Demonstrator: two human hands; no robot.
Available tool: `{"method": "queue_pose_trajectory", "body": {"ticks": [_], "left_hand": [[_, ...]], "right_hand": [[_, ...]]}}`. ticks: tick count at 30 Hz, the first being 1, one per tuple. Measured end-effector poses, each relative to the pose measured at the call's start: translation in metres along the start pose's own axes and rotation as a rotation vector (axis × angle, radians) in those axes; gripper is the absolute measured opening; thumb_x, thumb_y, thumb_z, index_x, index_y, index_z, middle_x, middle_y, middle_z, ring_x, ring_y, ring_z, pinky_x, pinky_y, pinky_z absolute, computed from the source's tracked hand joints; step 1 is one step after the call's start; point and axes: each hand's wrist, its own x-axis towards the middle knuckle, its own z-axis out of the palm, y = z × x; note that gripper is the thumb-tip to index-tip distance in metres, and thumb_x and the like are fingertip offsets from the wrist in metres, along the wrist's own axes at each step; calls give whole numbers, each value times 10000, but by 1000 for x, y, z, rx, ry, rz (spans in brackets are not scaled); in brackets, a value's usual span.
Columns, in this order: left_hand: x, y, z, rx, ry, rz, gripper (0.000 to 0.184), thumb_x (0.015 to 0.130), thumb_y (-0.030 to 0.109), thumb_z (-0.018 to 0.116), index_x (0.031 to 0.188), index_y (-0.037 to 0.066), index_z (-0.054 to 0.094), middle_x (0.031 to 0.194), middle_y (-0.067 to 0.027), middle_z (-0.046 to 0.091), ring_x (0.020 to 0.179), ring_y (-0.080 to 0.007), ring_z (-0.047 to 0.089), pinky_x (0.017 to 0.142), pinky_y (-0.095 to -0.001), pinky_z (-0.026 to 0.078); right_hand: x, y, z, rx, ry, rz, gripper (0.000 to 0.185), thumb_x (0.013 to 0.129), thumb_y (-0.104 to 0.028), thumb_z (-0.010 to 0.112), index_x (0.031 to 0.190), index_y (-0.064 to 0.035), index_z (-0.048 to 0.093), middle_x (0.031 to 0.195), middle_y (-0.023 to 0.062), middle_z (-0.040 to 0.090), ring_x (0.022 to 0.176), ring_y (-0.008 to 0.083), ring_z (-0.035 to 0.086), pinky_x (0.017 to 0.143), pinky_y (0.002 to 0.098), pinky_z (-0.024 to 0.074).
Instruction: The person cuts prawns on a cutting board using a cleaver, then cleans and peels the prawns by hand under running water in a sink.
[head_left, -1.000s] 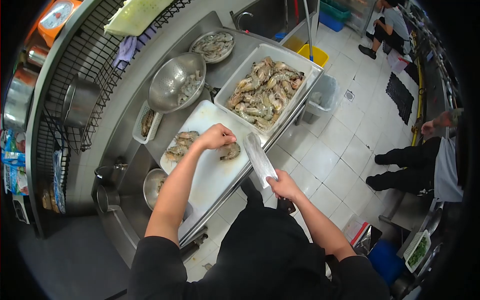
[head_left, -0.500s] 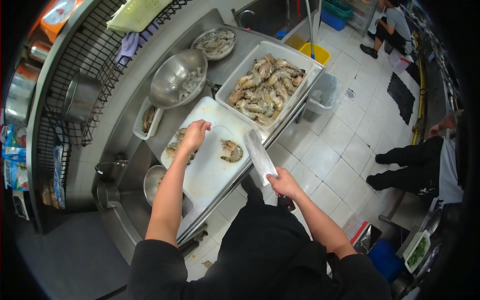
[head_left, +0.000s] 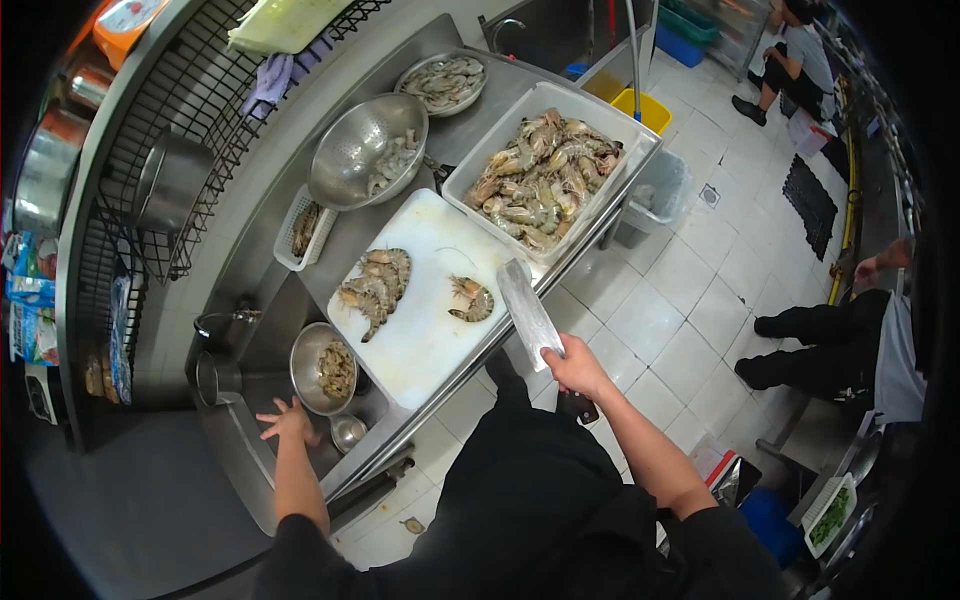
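Note:
My right hand (head_left: 577, 367) is closed round a cleaver (head_left: 529, 312), its broad blade at the front edge of the white cutting board (head_left: 425, 335). My left hand (head_left: 288, 420), fingers spread and holding nothing, is over the sink, just below a steel bowl (head_left: 303, 375) with small shrimp pieces (head_left: 336, 370). One shrimp (head_left: 471, 300) lies alone on the board's right side. Several more shrimp (head_left: 377, 288) lie bunched together on its left side. A white plastic tub (head_left: 465, 172) heaped with whole shrimp (head_left: 548, 175) stands at the board's far end.
Behind the board sit a steel colander (head_left: 340, 160), a bowl of shrimp (head_left: 443, 83) and a small white basket (head_left: 290, 245). A wire rack (head_left: 160, 120) runs along the left wall. A co-worker's legs (head_left: 815, 345) are at the right. Another person (head_left: 790, 70) sits farther back.
My left hand has moved off the shrimp on the board, down and left over the sink, and its fingers have spread. The cleaver stays in my right hand, nearly still.

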Motion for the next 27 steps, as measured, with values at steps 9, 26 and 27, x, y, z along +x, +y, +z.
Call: {"method": "queue_pose_trajectory", "body": {"ticks": [9,26,27], "left_hand": [[-71,199,-157,-1645,697,960,337,963,323,556,1004,5,656,1000,-210,687,960,-384,642,863,-432,500],[-172,273,-190,-1376,943,800,327,1029,333,379,1025,53,548,1115,-142,581,1065,-349,494,926,-528,320],[-173,274,-189,-1369,982,797,320,1030,325,375,1022,50,539,1114,-145,576,1063,-350,490,925,-527,317]], "right_hand": [[8,-21,0,64,-11,28,282,943,-230,584,1036,36,571,544,34,495,373,128,469,349,319,383],[34,-31,3,192,-86,67,277,941,-238,581,976,28,517,558,31,490,391,125,477,347,311,398],[36,-32,4,195,-86,71,277,941,-238,581,976,28,517,558,31,490,391,125,477,347,311,398]]}}
